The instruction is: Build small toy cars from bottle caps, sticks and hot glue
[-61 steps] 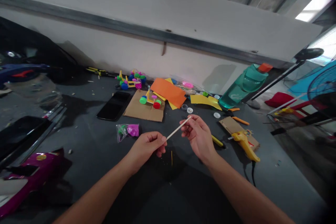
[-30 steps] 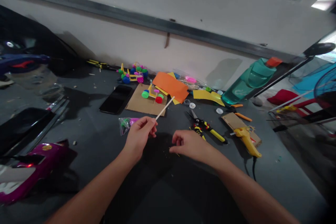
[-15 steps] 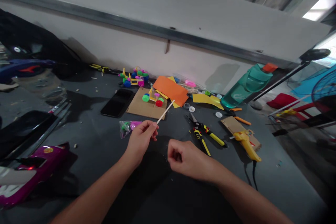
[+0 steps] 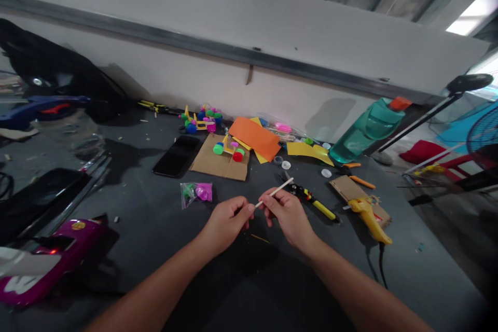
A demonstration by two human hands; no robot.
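Note:
My left hand (image 4: pixel 227 222) pinches the near end of a thin pale stick (image 4: pixel 280 187). With its thumb and fingertips, my right hand (image 4: pixel 288 217) grips the same stick a little farther along. The stick slants up to the right, its far end poking out past my right fingers. Under the hands a thin yellowish strip (image 4: pixel 260 239) lies on the dark table. Pliers-like cutters (image 4: pixel 317 206) with yellow-and-black handles lie just beyond my right hand, partly hidden by it. To the left of my hands is a small clear bag (image 4: pixel 196 193) with green and purple pieces.
Cardboard (image 4: pixel 220 166) carries a small toy vehicle (image 4: pixel 229 149) with coloured wheels. Orange paper (image 4: pixel 254 135), a black phone (image 4: pixel 177 156) and a teal bottle (image 4: pixel 365 129) stand or lie behind. A yellow glue gun (image 4: pixel 369 217) rests at right; a purple device (image 4: pixel 58 257) sits at left.
My right hand has opened from a fist-like curl and moved up to pinch the stick. The stick has swung lower and to the right. The yellowish strip now shows on the table.

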